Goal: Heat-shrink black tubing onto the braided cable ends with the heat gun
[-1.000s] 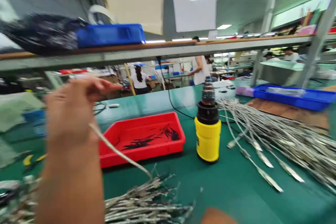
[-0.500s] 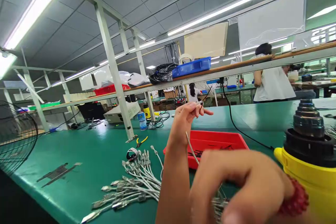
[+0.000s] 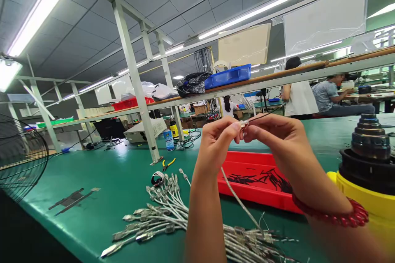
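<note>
My left hand (image 3: 216, 141) pinches the stripped end of a grey-white cable (image 3: 236, 197), whose length hangs down behind the wrist. My right hand (image 3: 285, 148), with a red bead bracelet at the wrist, meets it and is closed on the same cable end. A copper-coloured bit shows between the fingertips, and a thin dark strand sticks out past the right fingers. Below lies a bundle of similar cables (image 3: 171, 213) with metal plugs at the left and bare wire ends at the right. Behind the hands is a red tray (image 3: 259, 201) holding small black tube-like pieces (image 3: 243, 178).
A yellow and black tool with a stepped metal nozzle (image 3: 370, 139) stands close at the right. Yellow-handled pliers (image 3: 168, 164), a wristwatch (image 3: 157, 178), a blue can (image 3: 168, 139) and a shelf post (image 3: 135, 78) are on the green bench. A wire fan guard (image 3: 23, 160) is at the left edge.
My right hand has moved up and away from the camera to join my left hand at the cable end. The view has shifted slightly, and a seated person now shows at the right.
</note>
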The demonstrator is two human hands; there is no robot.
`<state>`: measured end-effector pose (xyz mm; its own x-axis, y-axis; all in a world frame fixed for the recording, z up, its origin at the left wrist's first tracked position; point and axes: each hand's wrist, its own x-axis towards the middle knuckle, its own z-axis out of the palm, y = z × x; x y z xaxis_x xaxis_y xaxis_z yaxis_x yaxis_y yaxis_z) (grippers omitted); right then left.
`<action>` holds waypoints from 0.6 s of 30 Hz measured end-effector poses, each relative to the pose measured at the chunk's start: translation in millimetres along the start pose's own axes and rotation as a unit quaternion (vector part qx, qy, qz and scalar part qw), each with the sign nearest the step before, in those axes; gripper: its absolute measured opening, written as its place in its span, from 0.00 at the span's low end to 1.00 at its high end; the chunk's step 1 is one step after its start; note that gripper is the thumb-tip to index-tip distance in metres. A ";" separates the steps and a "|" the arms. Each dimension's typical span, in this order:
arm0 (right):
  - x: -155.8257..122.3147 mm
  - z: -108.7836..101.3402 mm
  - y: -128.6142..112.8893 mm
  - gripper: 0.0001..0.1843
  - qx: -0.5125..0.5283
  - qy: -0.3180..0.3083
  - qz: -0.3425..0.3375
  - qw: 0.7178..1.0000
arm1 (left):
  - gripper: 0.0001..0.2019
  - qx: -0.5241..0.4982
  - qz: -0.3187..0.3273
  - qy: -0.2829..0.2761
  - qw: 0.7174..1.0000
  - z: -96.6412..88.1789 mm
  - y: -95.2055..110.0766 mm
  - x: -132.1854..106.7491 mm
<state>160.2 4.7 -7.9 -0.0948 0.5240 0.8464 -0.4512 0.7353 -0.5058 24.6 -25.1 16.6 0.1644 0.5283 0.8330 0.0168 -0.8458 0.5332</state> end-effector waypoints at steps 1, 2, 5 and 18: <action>-0.3 0.1 1.3 0.03 0.007 -0.005 -0.004 1.000 | 0.16 0.006 0.003 -0.005 1.000 -0.5 0.9 -0.4; -0.6 -0.2 2.3 0.05 0.013 -0.009 -0.009 1.000 | 0.16 0.011 0.005 -0.009 1.000 -1.0 1.7 -0.9; -1.1 -0.9 3.4 0.12 0.025 -0.013 -0.008 1.000 | 0.17 0.024 0.007 -0.015 1.000 -2.5 2.8 -2.4; 0.5 6.6 3.4 0.12 0.095 0.004 0.018 0.995 | 0.17 -0.033 0.034 -0.037 0.998 -1.0 -3.5 -2.3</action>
<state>152.8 4.6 -8.1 -0.1081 0.5522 0.8266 -0.6070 0.6218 -0.4948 23.2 -23.3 12.9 0.2363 0.4612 0.8553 -0.0622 -0.8712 0.4869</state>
